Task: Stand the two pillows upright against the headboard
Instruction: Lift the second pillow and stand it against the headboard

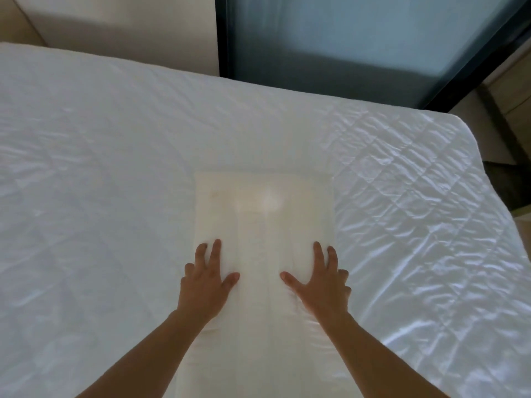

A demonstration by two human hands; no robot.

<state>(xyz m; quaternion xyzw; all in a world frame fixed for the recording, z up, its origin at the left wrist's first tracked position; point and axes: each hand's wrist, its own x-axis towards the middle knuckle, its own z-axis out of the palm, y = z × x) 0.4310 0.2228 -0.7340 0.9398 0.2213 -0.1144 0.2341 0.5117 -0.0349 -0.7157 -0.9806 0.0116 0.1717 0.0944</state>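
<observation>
One white pillow lies flat and lengthwise on the white quilted bed, running from the near edge toward the middle. My left hand rests on its left side, thumb and two fingers on top, the outer fingers curled over the edge. My right hand mirrors it on the right side. Both hands grip the pillow's near half. I see only this pillow. A beige padded panel stands beyond the bed's far left edge; I cannot tell whether it is the headboard.
A dark-framed frosted glass panel stands past the far edge on the right. The bed's rounded corner is at the right, with wooden floor beyond it. The cover is wrinkled on the right side.
</observation>
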